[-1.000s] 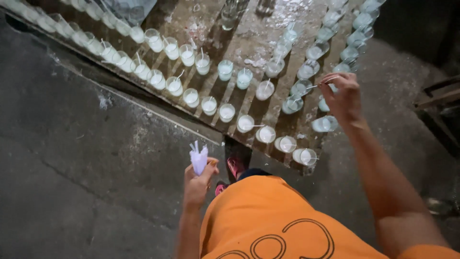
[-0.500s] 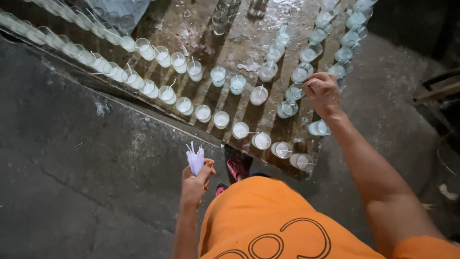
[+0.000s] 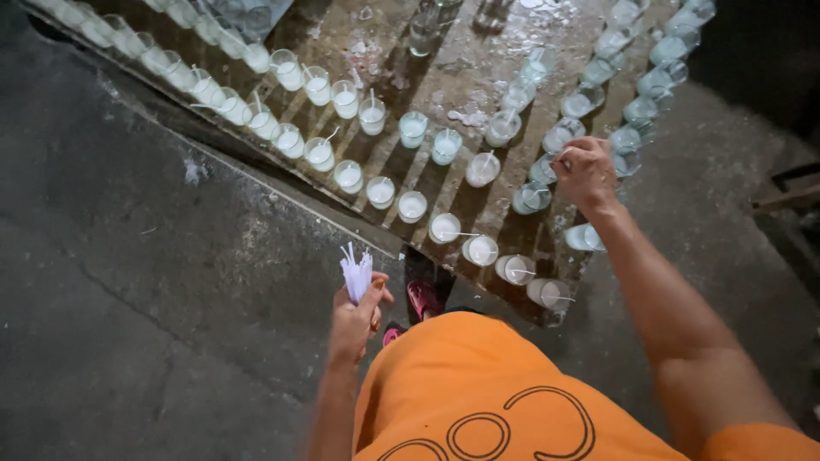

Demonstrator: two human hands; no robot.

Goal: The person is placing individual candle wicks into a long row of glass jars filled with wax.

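Observation:
My left hand grips a small bundle of thin white wicks, held upright near my waist. My right hand reaches out over a row of clear glass cups filled with white wax; its fingers are pinched together just above one cup, and whether a wick is between them cannot be seen. Rows of these wax-filled glasses stand on a low wet wooden platform. Thin white wicks stick out of several cups.
A dark concrete floor spreads to the left. My feet in red sandals stand at the platform's edge. My orange shirt fills the lower frame. Empty glass cups stand at the platform's far end.
My right hand has drawn slightly back and left along the right-hand row of cups. My left hand holds the wick bundle in much the same place.

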